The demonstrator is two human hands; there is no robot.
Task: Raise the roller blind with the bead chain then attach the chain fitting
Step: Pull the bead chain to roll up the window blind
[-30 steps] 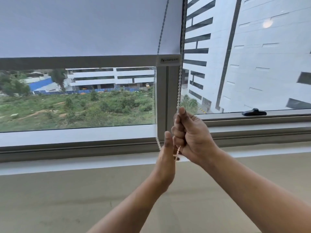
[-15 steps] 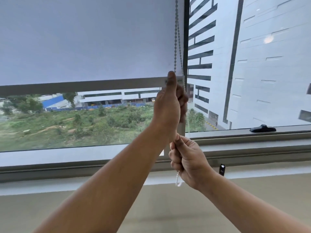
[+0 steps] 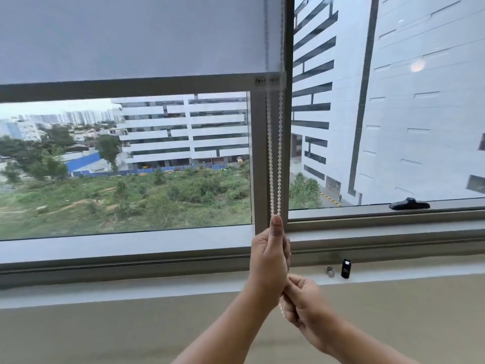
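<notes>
The beige wall point(image 3: 131, 332) below the sill point(image 3: 131, 292) is filling the near view. There your right hand point(image 3: 304, 303) is pinching the bead chain point(image 3: 274, 153); at eleven o'clock from it your left hand point(image 3: 270, 261) is gripping it, thumb up. A black piece point(image 3: 346, 268), possibly the fitting, is standing on the sill at three o'clock. The roller blind point(image 3: 131, 35) is hanging part-raised at twelve. Gripping both strands together risks jamming the loop. The blind's rail label point(image 3: 267, 80) is blurring beyond reading.

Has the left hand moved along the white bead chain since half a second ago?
Yes. The left hand has dropped down the white bead chain, from the roller blind's grey bottom bar to level with the grey lower window frame.
</notes>
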